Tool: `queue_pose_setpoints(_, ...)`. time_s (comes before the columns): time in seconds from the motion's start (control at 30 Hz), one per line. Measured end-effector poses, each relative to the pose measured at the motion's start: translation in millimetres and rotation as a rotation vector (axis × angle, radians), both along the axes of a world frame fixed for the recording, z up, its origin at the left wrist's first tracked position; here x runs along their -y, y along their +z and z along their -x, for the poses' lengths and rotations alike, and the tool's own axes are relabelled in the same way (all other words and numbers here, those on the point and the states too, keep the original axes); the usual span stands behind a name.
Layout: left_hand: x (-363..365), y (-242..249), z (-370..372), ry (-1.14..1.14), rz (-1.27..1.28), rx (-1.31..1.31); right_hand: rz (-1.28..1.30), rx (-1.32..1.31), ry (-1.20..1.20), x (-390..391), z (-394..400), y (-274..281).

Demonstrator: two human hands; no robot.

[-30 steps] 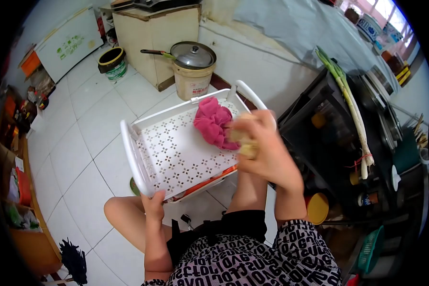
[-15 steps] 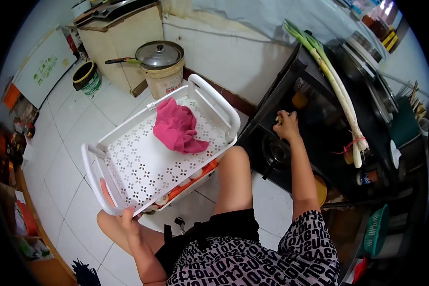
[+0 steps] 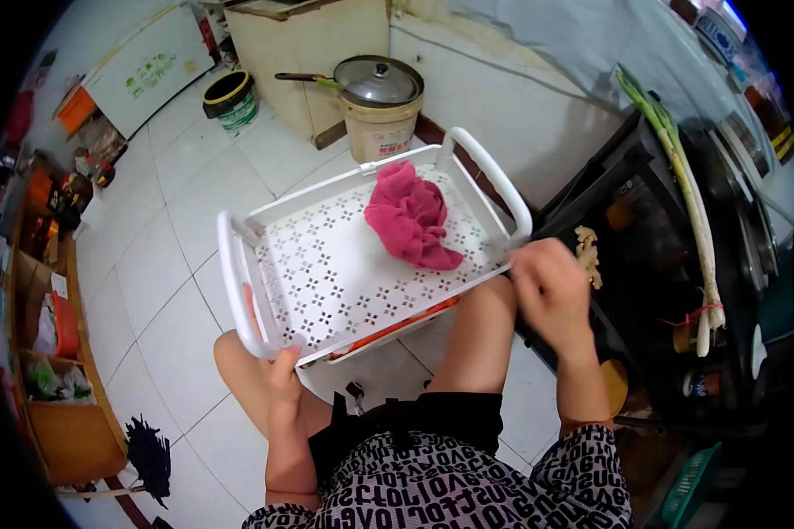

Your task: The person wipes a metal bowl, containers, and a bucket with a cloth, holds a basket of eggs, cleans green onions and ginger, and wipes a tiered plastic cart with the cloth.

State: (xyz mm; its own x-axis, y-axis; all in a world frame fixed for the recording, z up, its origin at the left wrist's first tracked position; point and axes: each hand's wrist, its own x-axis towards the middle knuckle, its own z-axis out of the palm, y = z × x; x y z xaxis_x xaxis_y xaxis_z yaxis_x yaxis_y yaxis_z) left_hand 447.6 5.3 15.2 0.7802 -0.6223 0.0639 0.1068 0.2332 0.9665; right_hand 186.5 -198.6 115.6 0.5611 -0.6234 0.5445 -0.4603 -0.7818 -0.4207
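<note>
A white plastic storage basket [image 3: 312,284], with a perforated floor and raised handles at both ends, sits in front of me near my knees. My left hand [image 3: 284,375] is closed on its near left corner. My right hand [image 3: 553,291] is beside the near right corner, its fingers bent and partly blurred. Inside the basket, toward its right end, lies a crumpled pink cloth [image 3: 408,219]. A knobbly piece of ginger [image 3: 588,256] rests on the black stand [image 3: 622,304] just right of my right hand. Red-and-white items show beneath the basket's near edge.
A long leek [image 3: 692,207] lies across the black stand. Behind the basket, a lidded pan [image 3: 378,81] sits on a bucket [image 3: 382,130]. A black-rimmed pail [image 3: 230,104] stands on the tiled floor [image 3: 163,291]. Shelves [image 3: 75,436] line the left side.
My right hand has let go of the ginger on the black stand and moved left to the basket's near right corner. My left hand stays on the basket. The view has shifted.
</note>
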Motion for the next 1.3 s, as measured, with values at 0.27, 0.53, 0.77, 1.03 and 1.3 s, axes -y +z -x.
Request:
queue_pose_setpoints(0.27, -8.8, -32.4, -6.2, -0.033, -0.016, -0.040, -0.053, -0.471, 0.167, 32.1, -146.6, -62.3)
queue_pose_setpoints(0.53, -20.9, -29.5, -15.8, -0.179, -0.135, -0.165, -0.068, -0.462, 0.381, -53.5, -258.5, -72.5)
queue_pose_setpoints(0.77, -18.8, -18.4, -8.2, -0.143, -0.064, -0.124, 0.136, -0.370, 0.783, 2.5, -231.3, -71.4)
queue_pose_setpoints(1.03, -15.1, -9.3, -13.0, -0.193, -0.101, -0.099, 0.040, -0.391, 0.454, -9.6, -242.6, -63.2)
queue_pose_setpoints(1.3, -16.0, -7.5, -16.0, -0.155, -0.132, -0.104, 0.039, -0.244, 0.545, -13.0, -298.4, -79.8)
